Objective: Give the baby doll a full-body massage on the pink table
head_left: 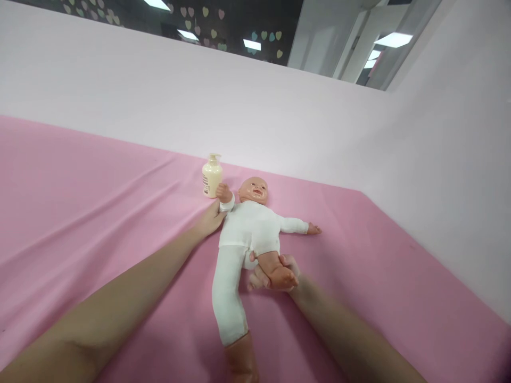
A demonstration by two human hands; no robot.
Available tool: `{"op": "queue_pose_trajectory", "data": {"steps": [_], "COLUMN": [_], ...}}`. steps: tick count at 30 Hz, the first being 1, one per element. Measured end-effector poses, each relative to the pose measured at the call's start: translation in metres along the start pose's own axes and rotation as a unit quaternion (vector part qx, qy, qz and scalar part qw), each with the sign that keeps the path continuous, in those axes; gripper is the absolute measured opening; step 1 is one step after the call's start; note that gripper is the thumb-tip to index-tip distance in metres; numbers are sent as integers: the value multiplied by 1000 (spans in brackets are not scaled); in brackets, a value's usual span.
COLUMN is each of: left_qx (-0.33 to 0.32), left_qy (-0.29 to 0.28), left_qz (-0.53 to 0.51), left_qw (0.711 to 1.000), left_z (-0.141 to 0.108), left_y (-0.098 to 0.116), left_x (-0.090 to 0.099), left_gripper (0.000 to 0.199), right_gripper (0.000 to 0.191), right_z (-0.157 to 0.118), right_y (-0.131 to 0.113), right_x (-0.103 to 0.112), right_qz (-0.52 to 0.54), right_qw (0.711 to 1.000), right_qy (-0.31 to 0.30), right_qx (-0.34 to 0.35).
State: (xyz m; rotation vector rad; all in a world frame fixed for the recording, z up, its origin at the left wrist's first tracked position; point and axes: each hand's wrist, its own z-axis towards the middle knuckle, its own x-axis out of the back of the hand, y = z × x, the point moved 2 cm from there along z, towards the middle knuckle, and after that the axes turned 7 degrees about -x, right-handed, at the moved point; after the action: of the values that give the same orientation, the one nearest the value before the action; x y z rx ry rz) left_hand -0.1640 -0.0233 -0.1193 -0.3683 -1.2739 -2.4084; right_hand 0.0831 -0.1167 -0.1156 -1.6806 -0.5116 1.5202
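Note:
A baby doll [250, 229] with a white cloth body lies on its back, its head toward the wall. My left hand [211, 218] is at the doll's raised arm [227, 204], closed around it below the cuff, with most of the fingers hidden behind it. Near the doll's hips, my right hand [261, 277] is wrapped round one lower leg [273, 268], which is bent up. The other leg [229, 298] stretches toward me, and the doll's second arm [294, 225] lies out to the right.
A cream pump bottle [212, 178] stands upright just beyond the doll's raised hand. The pink cover [99, 213] is creased on the left. White walls [159, 96] rise behind and on the right, with a dark reflecting window [223, 26] above.

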Motion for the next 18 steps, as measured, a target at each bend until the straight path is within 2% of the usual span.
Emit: {"op": "queue_pose_trajectory", "data": {"steps": [6,13,18], "left_qx": [65,32,-61], "left_qy": [38,32,-21], "left_qz": [4,-12,68], "left_qw": [997,999,996], "left_z": [1,2,2], "left_y": [-8,-4,0], "left_x": [0,-1,0], "left_gripper": [39,40,36], "right_gripper": [66,63,56], "right_z": [-4,-4,-1], "right_y": [10,2,-8], "right_x": [14,7,4], "right_qz": [-12,-26,24], "right_qw": [996,1000,997], "right_qy": [-77,-2,60], "right_qx": [-38,-3,33]}}
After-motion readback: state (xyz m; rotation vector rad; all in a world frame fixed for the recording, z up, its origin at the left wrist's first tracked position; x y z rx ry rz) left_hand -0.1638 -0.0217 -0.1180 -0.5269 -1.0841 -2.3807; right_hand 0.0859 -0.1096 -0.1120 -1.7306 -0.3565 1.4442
